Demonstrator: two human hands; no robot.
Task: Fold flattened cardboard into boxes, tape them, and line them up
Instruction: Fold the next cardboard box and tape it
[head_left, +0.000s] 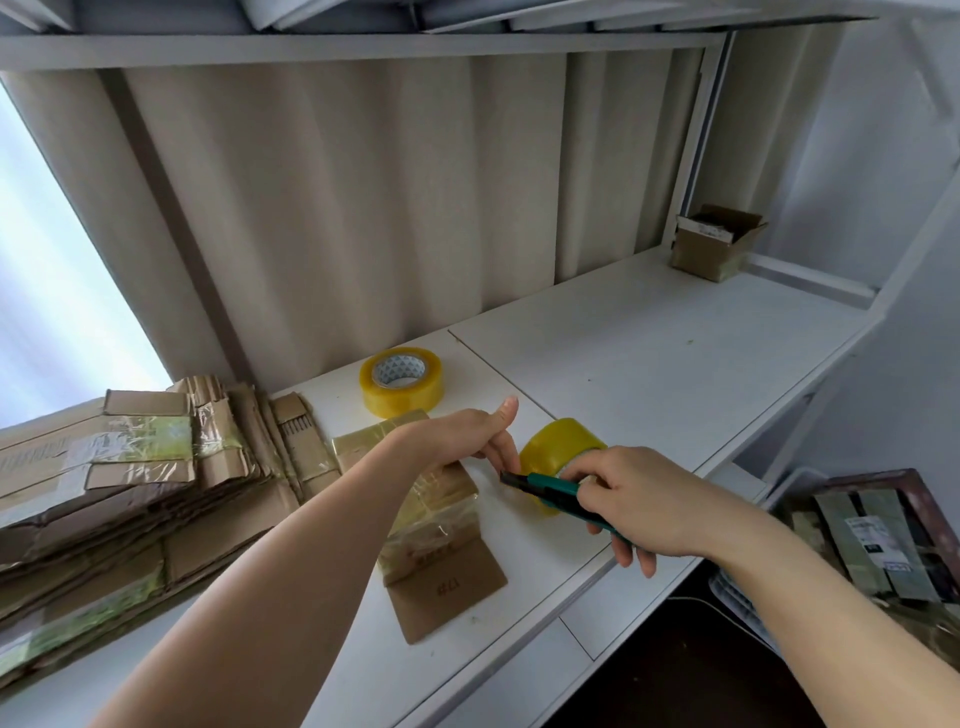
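Right hand (644, 501) grips a green utility knife (558, 491), blade at the tape. Left hand (480, 434) pinches the tape end, thumb up. Keep tape taut, slice away from fingers. Flattened carton (436, 545), glossy with old tape, lies under left hand; tape roll (558, 444) between hands.

From my end the light is soft daylight, pouring in from the window (47, 270) at far left, which is blown out to flat white. The curtain (363, 208) folds show gentle grey shading, and the white table (649, 338) is evenly lit with only faint shadows under the hands. Tape on the cardboard stack (130, 467) throws small glints. Wide-angle bending curves the straight edges near the frame borders, and the lower right corner goes dim and murky
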